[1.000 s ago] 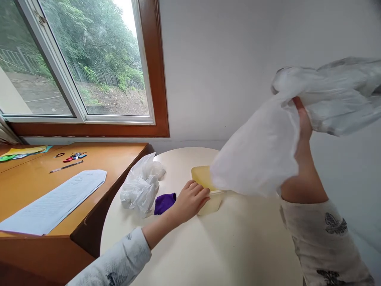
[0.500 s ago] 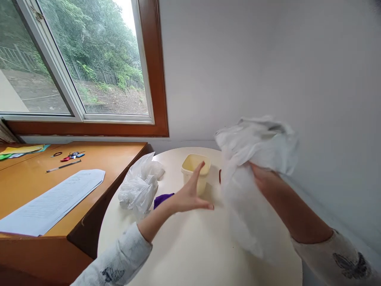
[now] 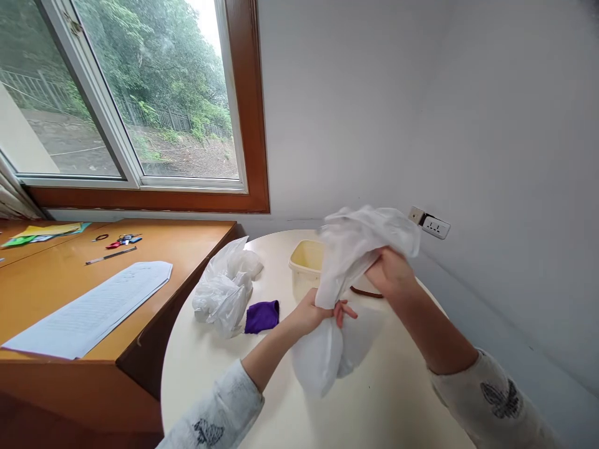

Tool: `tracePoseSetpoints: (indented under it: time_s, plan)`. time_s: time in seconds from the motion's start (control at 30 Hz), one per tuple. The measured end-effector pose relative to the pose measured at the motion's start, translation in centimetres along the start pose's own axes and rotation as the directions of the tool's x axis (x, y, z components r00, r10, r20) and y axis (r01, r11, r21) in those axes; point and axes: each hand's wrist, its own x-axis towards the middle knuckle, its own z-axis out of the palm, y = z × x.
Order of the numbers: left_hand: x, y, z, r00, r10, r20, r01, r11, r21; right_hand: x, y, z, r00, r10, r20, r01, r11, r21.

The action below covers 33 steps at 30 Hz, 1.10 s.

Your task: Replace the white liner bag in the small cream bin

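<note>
A white plastic bag (image 3: 322,358) hangs in front of me over the round table, its top bunched and slightly blurred. My right hand (image 3: 390,271) grips its upper part. Lower down, my left hand (image 3: 321,313) is wrapped round the bag's gathered middle, and the rest droops below. Behind the bag stands a pale yellow plastic container (image 3: 304,265), partly covered by it. Left of my left hand lies a folded purple cloth (image 3: 262,317). Another crumpled white plastic bag (image 3: 224,290) rests at the table's left side. A curved brown strip (image 3: 367,292) shows partly beneath my right hand.
The round cream table (image 3: 210,386) stands against the wall, beside a brown wooden desk (image 3: 196,240). On the desk are papers (image 3: 93,312), a pen (image 3: 111,256) and keys (image 3: 124,241). A power socket (image 3: 436,226) is on the wall at right.
My left hand, open before near the container, has closed round the middle of the bag. My right hand has brought the bag leftward, in front of the container. The view has shifted slightly.
</note>
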Motion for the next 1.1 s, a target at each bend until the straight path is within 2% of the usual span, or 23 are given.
tracePoseSetpoints:
  time_s: [0.07, 0.13, 0.23, 0.33, 0.37, 0.4, 0.43, 0.47, 0.5, 0.53, 0.57, 0.6, 0.63, 0.67, 0.7, 0.77, 0.87, 0.97, 1.03, 1.1]
  plan:
    - [-0.4, 0.0, -0.9, 0.998, -0.041, 0.050, 0.048, 0.988, -0.144, 0.9, -0.1, -1.7, 0.998, 0.033, -0.051, -0.030, 0.998, 0.049]
    - [-0.7, 0.0, -1.6, 0.990, -0.090, 0.112, 0.119, 0.951, -0.285, 1.1, 0.4, -4.1, 0.985, 0.131, -0.114, -0.122, 0.989, 0.081]
    - [-1.1, 0.0, -2.3, 0.973, -0.148, 0.179, 0.208, 0.899, -0.385, 0.4, 1.9, -8.1, 0.939, 0.272, -0.211, -0.264, 0.962, 0.066]
    - [-1.4, 0.1, -2.7, 0.961, -0.197, 0.192, 0.259, 0.885, -0.386, -0.4, 2.5, -10.7, 0.839, 0.193, -0.509, -0.215, 0.976, 0.015]
    - [-1.5, 0.2, -2.8, 0.957, -0.213, 0.197, 0.274, 0.886, -0.373, -0.7, 2.3, -10.9, 0.807, 0.123, -0.578, -0.161, 0.987, -0.015]
    - [-1.6, 0.3, -3.0, 0.950, -0.229, 0.211, 0.293, 0.886, -0.358, -1.0, 1.9, -10.8, 0.804, 0.036, -0.593, -0.094, 0.993, -0.067]
    - [-1.7, 0.3, -3.1, 0.943, -0.243, 0.230, 0.312, 0.886, -0.344, -1.5, 1.3, -10.2, 0.831, -0.056, -0.553, -0.023, 0.991, -0.135]
    - [-1.8, 0.4, -3.2, 0.934, -0.250, 0.254, 0.327, 0.885, -0.331, -2.0, 0.5, -9.3, 0.876, -0.166, -0.452, 0.062, 0.970, -0.236]
    - [-1.8, 0.4, -3.3, 0.925, -0.254, 0.283, 0.340, 0.885, -0.317, -2.6, -0.2, -8.2, 0.938, -0.242, -0.247, 0.148, 0.927, -0.345]
    - [-1.8, 0.5, -3.3, 0.915, -0.253, 0.313, 0.349, 0.887, -0.303, -3.3, -0.9, -6.9, 0.973, -0.230, -0.015, 0.200, 0.874, -0.442]
    - [-1.7, 0.5, -3.3, 0.905, -0.250, 0.343, 0.354, 0.891, -0.285, -4.0, -1.4, -5.6, 0.964, -0.108, 0.244, 0.229, 0.804, -0.549]
    - [-1.6, 0.6, -3.3, 0.895, -0.247, 0.371, 0.356, 0.897, -0.263, -4.7, -1.8, -4.3, 0.900, 0.048, 0.432, 0.270, 0.717, -0.643]
    - [-1.6, 0.7, -3.2, 0.885, -0.243, 0.397, 0.355, 0.904, -0.238, -5.3, -1.8, -3.2, 0.819, 0.187, 0.542, 0.311, 0.649, -0.694]
    - [-1.5, 0.9, -3.1, 0.875, -0.244, 0.418, 0.353, 0.912, -0.208, -5.8, -1.6, -2.3, 0.748, 0.279, 0.602, 0.350, 0.604, -0.716]
    - [-1.5, 1.0, -3.1, 0.868, -0.247, 0.432, 0.350, 0.920, -0.176, -6.1, -1.1, -1.6, 0.693, 0.353, 0.628, 0.374, 0.569, -0.732]
    - [-1.6, 1.4, -3.0, 0.855, -0.269, 0.443, 0.348, 0.932, -0.106, -6.3, 0.3, -1.2, 0.645, 0.421, 0.637, 0.391, 0.534, -0.750]
    - [-2.1, 2.3, -3.3, 0.846, -0.351, 0.401, 0.376, 0.926, 0.017, -5.5, 2.4, -2.3, 0.660, 0.474, 0.583, 0.337, 0.506, -0.794]
    - [-2.9, 3.3, -3.9, 0.837, -0.447, 0.315, 0.426, 0.894, 0.137, -4.4, 3.1, -4.1, 0.664, 0.562, 0.493, 0.194, 0.508, -0.839]
    - [-3.3, 4.0, -4.2, 0.847, -0.435, 0.304, 0.398, 0.900, 0.180, -3.9, 2.8, -5.1, 0.655, 0.606, 0.451, 0.101, 0.522, -0.847]
    - [-3.5, 4.3, -4.4, 0.864, -0.380, 0.331, 0.328, 0.923, 0.202, -3.6, 2.2, -5.7, 0.674, 0.604, 0.426, 0.046, 0.540, -0.840]
